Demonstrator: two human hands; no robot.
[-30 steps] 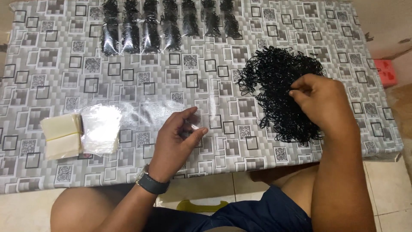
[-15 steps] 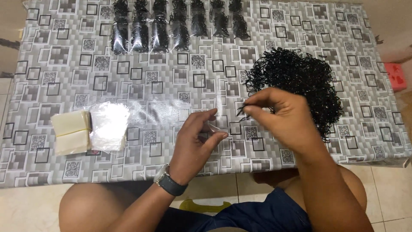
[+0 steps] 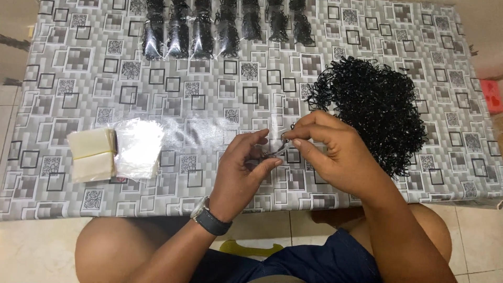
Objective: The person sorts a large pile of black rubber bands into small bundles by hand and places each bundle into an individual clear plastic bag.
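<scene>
My left hand (image 3: 243, 167) pinches the mouth of a small clear plastic bag (image 3: 270, 144) at the middle of the table. My right hand (image 3: 327, 149) meets it from the right, fingertips closed on a few thin black elastic bands (image 3: 283, 139) held at the bag's opening. A large loose pile of black elastic bands (image 3: 374, 102) lies just beyond my right hand. A dark watch sits on my left wrist.
A row of several filled bags of black bands (image 3: 225, 26) lies along the far edge. A stack of empty clear bags (image 3: 137, 147) and two pale card stacks (image 3: 91, 152) sit at the left. The table (image 3: 78, 68) has a grey square-patterned cover. A red object (image 3: 493, 94) is at the right.
My right hand left the black pile and came left with a few bands to meet my left hand, which lifted the clear bag's mouth.
</scene>
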